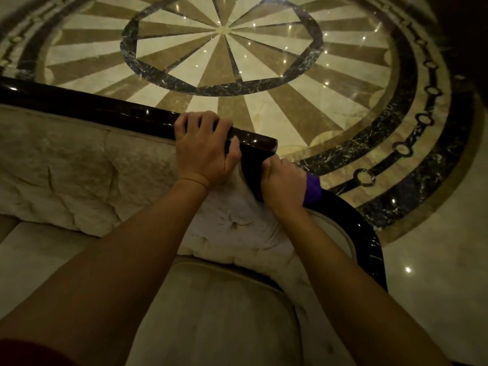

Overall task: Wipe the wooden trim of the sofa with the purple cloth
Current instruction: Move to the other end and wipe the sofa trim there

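Note:
The dark glossy wooden trim [105,112] runs along the top of the cream tufted sofa back [79,167], ends in a rounded tip at centre, then curves down the right arm. My left hand [204,151] grips the top rail near that tip, fingers wrapped over it. My right hand [284,184] presses the purple cloth [313,190] against the curved trim just below the tip. Only a bunched edge of the cloth shows beyond my palm.
Beyond the sofa lies a polished marble floor [224,48] with a round starburst inlay and dark rings. The sofa's cream seat cushion [216,313] is below my forearms. The curved arm trim [369,247] continues down at the right.

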